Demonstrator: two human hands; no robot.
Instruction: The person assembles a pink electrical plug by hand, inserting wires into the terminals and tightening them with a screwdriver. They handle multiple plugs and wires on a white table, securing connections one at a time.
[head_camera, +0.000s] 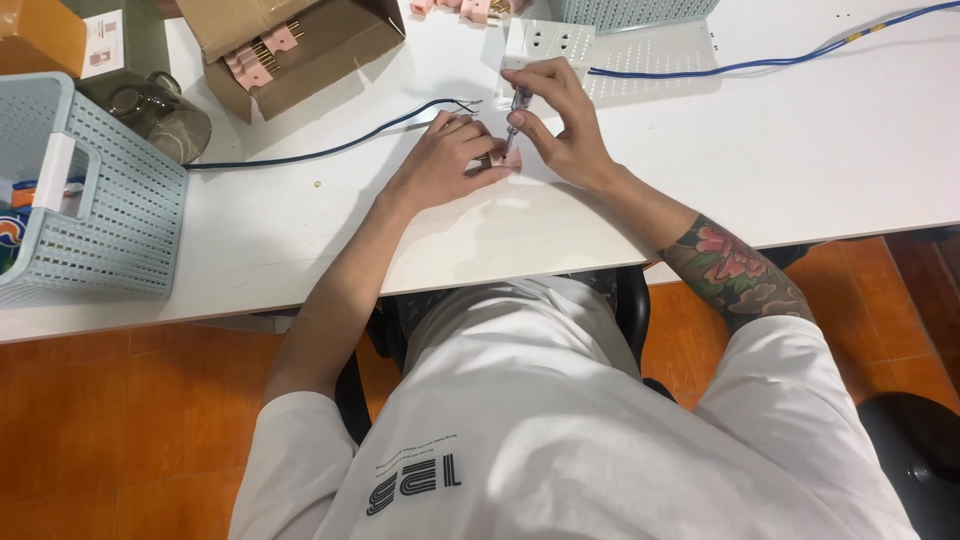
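At a white worktop (300, 225), the left hand (445, 160) pins a small pink plug (510, 160) flat with closed fingers to steady it while the right hand (560, 120), fingers pinched around a screwdriver (518, 112), holds its tip upright on the plug beside a dark cable (330, 150).

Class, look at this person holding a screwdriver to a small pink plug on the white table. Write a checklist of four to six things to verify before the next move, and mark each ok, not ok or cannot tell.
1. The left hand steadies the pink plug on the white table: ok.
2. The right hand grips the screwdriver upright, tip down at the plug: ok.
3. Tip seated in a screw: cannot tell, fingers hide it.
4. The dark blue cable has bare wire ends lying near the plug: ok.
5. Wire ends inside the plug: cannot tell.
6. A small loose part lies on the table, apart from both hands: ok.
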